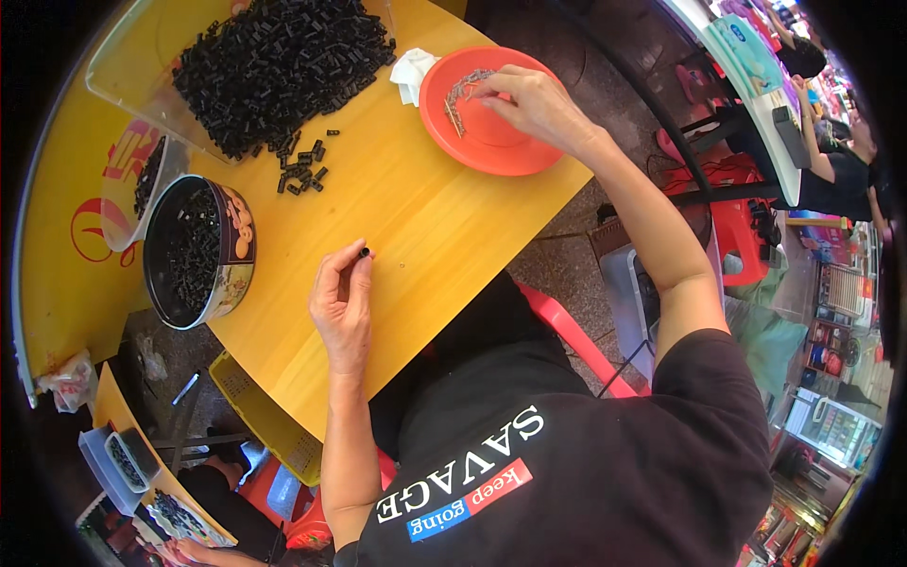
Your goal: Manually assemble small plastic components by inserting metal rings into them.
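Observation:
My left hand [342,312] is above the yellow table, thumb and fingers pinching a small black plastic tube [364,252] with its round open end showing. My right hand [539,109] reaches over a round red plate [505,156] at the table's far right. Its thumb and fingertips come together at the small thin metal pieces [463,90] on the plate, some silvery and some copper-coloured. What those fingertips hold, if anything, is too small to make out. A tiny ring-like bit [402,266] lies on the wood right of my left hand.
A clear bin [123,66] heaped with black plastic parts [279,66] stands far left, several loose parts [302,170] spilled before it. Nearer are a round tin [236,241] of black parts and a clear tub [118,213]. Crumpled white tissue [412,74] lies beside the plate.

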Demonstrator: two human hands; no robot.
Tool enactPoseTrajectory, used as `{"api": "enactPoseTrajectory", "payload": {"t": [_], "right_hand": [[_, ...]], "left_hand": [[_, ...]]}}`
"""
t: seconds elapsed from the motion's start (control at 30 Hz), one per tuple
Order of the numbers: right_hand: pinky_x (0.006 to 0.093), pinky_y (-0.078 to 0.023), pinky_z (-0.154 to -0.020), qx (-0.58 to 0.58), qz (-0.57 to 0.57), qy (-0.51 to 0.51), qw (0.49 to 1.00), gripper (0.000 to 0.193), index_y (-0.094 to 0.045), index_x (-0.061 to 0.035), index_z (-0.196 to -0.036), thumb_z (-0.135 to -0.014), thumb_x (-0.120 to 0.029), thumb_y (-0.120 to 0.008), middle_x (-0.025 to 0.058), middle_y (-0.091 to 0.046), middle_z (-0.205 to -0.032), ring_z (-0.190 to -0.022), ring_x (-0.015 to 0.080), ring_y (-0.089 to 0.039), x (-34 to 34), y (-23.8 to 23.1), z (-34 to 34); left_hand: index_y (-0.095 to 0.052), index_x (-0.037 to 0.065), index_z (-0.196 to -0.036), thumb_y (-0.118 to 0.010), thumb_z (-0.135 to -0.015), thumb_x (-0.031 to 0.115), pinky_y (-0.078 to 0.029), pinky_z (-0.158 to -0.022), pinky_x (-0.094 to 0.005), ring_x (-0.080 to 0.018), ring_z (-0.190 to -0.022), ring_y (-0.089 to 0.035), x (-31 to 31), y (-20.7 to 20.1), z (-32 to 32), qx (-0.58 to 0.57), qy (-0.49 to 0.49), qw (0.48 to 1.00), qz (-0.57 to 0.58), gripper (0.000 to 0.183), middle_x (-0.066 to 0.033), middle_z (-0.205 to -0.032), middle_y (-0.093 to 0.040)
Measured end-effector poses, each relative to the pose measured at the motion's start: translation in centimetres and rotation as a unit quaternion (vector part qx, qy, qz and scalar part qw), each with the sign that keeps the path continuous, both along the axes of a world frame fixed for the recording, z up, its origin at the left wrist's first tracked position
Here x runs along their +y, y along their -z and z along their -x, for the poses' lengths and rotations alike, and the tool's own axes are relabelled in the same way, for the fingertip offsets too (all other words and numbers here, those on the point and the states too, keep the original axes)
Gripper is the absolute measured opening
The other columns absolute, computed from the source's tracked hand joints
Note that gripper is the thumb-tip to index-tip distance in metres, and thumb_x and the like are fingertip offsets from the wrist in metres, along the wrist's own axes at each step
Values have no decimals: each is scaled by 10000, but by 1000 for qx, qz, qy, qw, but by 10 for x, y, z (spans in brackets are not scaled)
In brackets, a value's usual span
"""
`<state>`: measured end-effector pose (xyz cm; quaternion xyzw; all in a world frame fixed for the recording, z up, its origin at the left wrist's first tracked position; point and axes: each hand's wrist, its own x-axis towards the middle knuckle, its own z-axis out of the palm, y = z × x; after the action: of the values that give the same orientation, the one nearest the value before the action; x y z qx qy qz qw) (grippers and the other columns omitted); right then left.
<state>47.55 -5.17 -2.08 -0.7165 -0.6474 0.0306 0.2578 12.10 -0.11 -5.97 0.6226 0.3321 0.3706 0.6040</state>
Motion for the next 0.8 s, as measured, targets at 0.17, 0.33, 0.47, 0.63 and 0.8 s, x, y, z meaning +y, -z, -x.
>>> {"api": "enactPoseTrajectory", "payload": {"t": [0.17,0.33,0.47,0.63,0.8], "right_hand": [[386,-542,-817,-46,22,15,999,158,-701,-53,-1032,-903,-135,-661,122,-701,-1003,-906,303,-687,14,11,1],[395,-540,-804,-65,58,29,996,145,-667,-42,-1002,-895,-140,-662,127,-693,-971,-891,321,-681,14,6,2],[395,-537,-766,-80,72,14,994,138,-648,-26,-988,-895,-127,-647,128,-689,-912,-837,311,-680,7,-1,1],[277,-481,-631,102,-30,13,994,157,-694,-2,-1050,-911,-62,-653,77,-632,-816,-661,120,-578,2,-32,39],[187,-430,-578,315,-20,-73,946,134,-703,8,-1060,-959,-64,-651,1,-643,-887,-647,42,-540,3,-31,117]], "left_hand": [[-670,-35,-1121,-626,-969,-11,-500,-863,-236,-119,-951,-635,1,2,-1,3,-1,1000,-3,161,-54,-1007,-633],[-674,-34,-1110,-631,-964,-13,-497,-850,-233,-115,-934,-629,1,-2,0,15,-5,1000,-10,153,-51,-996,-635],[-672,-37,-1109,-632,-958,-26,-500,-857,-233,-119,-938,-634,0,-2,-1,-3,1,1000,-2,157,-54,-995,-637],[-669,-39,-1110,-626,-958,-34,-508,-884,-241,-128,-972,-657,1,1,3,-17,-4,1000,-2,158,-62,-1015,-663],[-665,-50,-1125,-630,-962,-24,-515,-902,-245,-128,-1004,-666,1,-2,5,-52,2,996,75,169,-73,-1050,-707]]}}
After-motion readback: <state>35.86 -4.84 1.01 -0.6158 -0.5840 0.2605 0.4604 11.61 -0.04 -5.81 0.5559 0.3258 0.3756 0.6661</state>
